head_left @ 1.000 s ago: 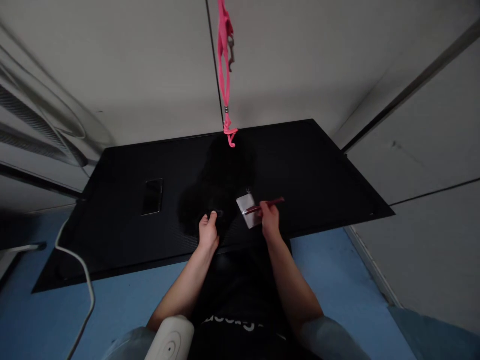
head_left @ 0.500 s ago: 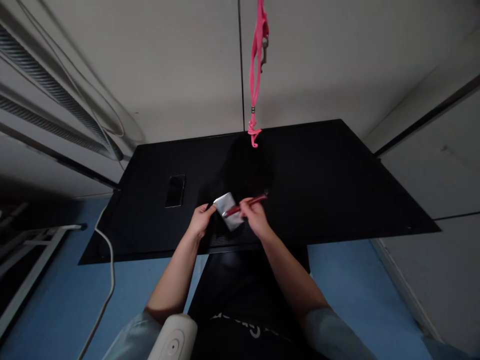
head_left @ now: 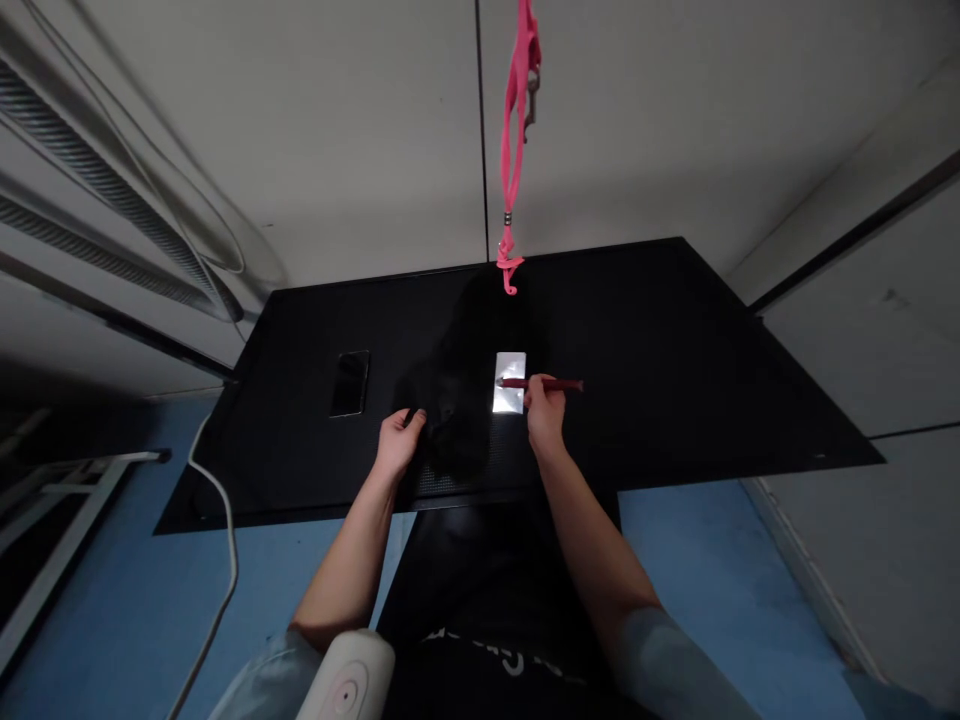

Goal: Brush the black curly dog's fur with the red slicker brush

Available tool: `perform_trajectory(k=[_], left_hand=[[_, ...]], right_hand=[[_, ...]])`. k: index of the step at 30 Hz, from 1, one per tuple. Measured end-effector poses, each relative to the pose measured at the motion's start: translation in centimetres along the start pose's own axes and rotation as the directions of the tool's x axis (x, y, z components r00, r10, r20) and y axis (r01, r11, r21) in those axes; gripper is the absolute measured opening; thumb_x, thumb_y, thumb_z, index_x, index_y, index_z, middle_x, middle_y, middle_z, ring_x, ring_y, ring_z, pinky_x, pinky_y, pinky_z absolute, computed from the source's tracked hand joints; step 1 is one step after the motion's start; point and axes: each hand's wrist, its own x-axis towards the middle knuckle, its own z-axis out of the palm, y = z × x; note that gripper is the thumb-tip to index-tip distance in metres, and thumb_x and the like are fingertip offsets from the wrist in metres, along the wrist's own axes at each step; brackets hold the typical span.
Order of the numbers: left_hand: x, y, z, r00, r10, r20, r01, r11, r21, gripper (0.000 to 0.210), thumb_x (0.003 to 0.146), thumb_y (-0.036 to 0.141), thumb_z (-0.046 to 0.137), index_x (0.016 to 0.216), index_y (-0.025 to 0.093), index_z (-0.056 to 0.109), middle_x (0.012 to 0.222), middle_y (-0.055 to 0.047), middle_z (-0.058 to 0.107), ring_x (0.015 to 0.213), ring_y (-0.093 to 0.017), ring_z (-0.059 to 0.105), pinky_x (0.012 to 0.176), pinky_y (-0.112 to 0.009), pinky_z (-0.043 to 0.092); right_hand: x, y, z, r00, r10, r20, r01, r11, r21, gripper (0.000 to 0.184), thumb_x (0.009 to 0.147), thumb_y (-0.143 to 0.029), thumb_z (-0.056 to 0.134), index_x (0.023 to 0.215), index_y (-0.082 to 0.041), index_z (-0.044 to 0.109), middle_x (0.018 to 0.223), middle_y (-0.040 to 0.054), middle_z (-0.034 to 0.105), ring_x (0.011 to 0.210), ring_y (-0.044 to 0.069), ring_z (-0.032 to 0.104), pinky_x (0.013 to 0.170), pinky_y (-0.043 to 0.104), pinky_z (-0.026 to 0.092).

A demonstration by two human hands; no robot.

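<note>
My right hand (head_left: 547, 412) is closed around a dark red pen-shaped tool (head_left: 564, 384) with a silvery tip. The tool lies level across a shiny silver rectangular piece (head_left: 509, 401), flat like a card or small pouch, at the fingertips of that hand. Whether the fingers also pinch the silver piece cannot be made out. Some way to the left, my left hand (head_left: 398, 440) is over the black table (head_left: 675, 360), thumb and fingers drawn together. Anything in that grasp is too dark to name.
A dark phone (head_left: 349, 383) lies on the table left of my hands. A pink lanyard (head_left: 513, 140) with a metal clip hangs in front. A pale cable (head_left: 229, 540) runs past the table's left edge, and ribbed hoses (head_left: 105, 165) slope along the upper left.
The silver piece has left my left hand and moved right and away from me with my right hand. The red tool has turned nearly level. My left hand stays about where it was.
</note>
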Motion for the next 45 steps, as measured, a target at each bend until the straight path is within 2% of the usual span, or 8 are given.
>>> perform_trajectory(k=[13,17,22,26,30,35,40,45], left_hand=[[-0.6,-0.6,0.9,0.995,-0.083,-0.046,0.075,0.983,-0.165,0.035,0.064,0.046,0.069,0.059,0.015,0.053,0.046,0.005,0.047,0.04,-0.005,0.036,0.041,-0.018,0.026],[-1.5,0.1,1.4,0.992,-0.126,-0.031,0.113,0.957,-0.265,0.032,0.061,0.042,0.072,0.064,0.014,0.057,0.051,0.004,0.053,0.045,-0.007,0.045,0.045,-0.018,0.033],[-2.9,0.6,2.6,0.945,-0.323,-0.061,0.263,0.854,-0.448,0.03,0.056,0.035,0.077,0.068,0.016,0.057,0.056,0.003,0.059,0.05,-0.01,0.054,0.052,-0.023,0.042],[-3.7,-0.1,3.6,0.927,-0.373,-0.033,0.291,0.775,-0.561,0.021,0.062,0.029,0.074,0.074,0.019,0.061,0.072,-0.002,0.065,0.062,-0.014,0.06,0.061,-0.028,0.049],[-4.3,-0.8,4.5,0.918,-0.39,-0.071,0.268,0.741,-0.615,0.015,0.067,0.028,0.071,0.075,0.022,0.061,0.079,-0.004,0.067,0.073,-0.018,0.063,0.065,-0.031,0.052],[-4.9,-1.1,5.4,0.923,-0.374,-0.091,0.239,0.742,-0.627,0.013,0.071,0.03,0.066,0.081,0.023,0.061,0.089,-0.005,0.067,0.083,-0.021,0.063,0.067,-0.032,0.053],[-5.2,-1.6,6.1,0.933,-0.345,-0.103,0.209,0.752,-0.625,0.02,0.068,0.034,0.069,0.073,0.019,0.056,0.071,-0.001,0.062,0.063,-0.014,0.059,0.061,-0.028,0.05],[-5.1,-2.6,5.5,0.977,-0.129,-0.168,0.046,0.902,-0.429,0.032,0.068,0.045,0.066,0.069,0.017,0.05,0.054,0.006,0.048,0.045,-0.006,0.043,0.046,-0.019,0.038]], right_hand=[[-1.7,0.5,0.3,0.959,0.155,0.238,-0.162,0.987,0.009,0.025,0.07,-0.042,0.06,0.072,-0.018,0.053,0.047,-0.0066,0.044,0.042,0.007,0.039,0.042,0.02,0.032],[-1.6,0.1,-0.4,0.994,0.022,-0.111,-0.015,0.998,0.061,0.026,0.074,-0.044,0.056,0.072,-0.019,0.049,0.047,-0.0084,0.039,0.042,0.007,0.035,0.042,0.02,0.03],[-3.5,0.0,-0.4,0.959,0.151,0.24,-0.153,0.988,-0.012,0.027,0.072,-0.045,0.059,0.073,-0.019,0.053,0.048,-0.0062,0.045,0.044,0.008,0.042,0.043,0.02,0.034],[-4.7,0.2,-0.7,0.996,0.071,-0.047,-0.07,0.997,0.023,0.025,0.074,-0.044,0.056,0.077,-0.02,0.052,0.048,-0.0081,0.04,0.042,0.007,0.037,0.042,0.02,0.031],[-5.2,0.7,-1.8,0.98,0.08,0.182,-0.079,0.997,-0.01,0.024,0.074,-0.043,0.058,0.077,-0.019,0.054,0.051,-0.0057,0.046,0.047,0.009,0.044,0.047,0.021,0.036],[-5.1,0.2,-4.0,0.982,0.014,-0.19,-0.016,1.0,-0.012,0.025,0.076,-0.044,0.054,0.079,-0.02,0.052,0.051,-0.0074,0.042,0.046,0.008,0.039,0.046,0.02,0.033],[-5.8,0.2,-3.7,0.982,0.118,0.15,-0.113,0.993,-0.041,0.023,0.073,-0.042,0.057,0.077,-0.019,0.055,0.051,-0.0054,0.046,0.048,0.01,0.044,0.047,0.022,0.035],[-4.5,0.3,-2.5,0.998,-0.014,-0.054,0.013,1.0,-0.01,0.022,0.072,-0.039,0.057,0.081,-0.02,0.054,0.058,-0.0054,0.049,0.051,0.009,0.044,0.051,0.022,0.037]])
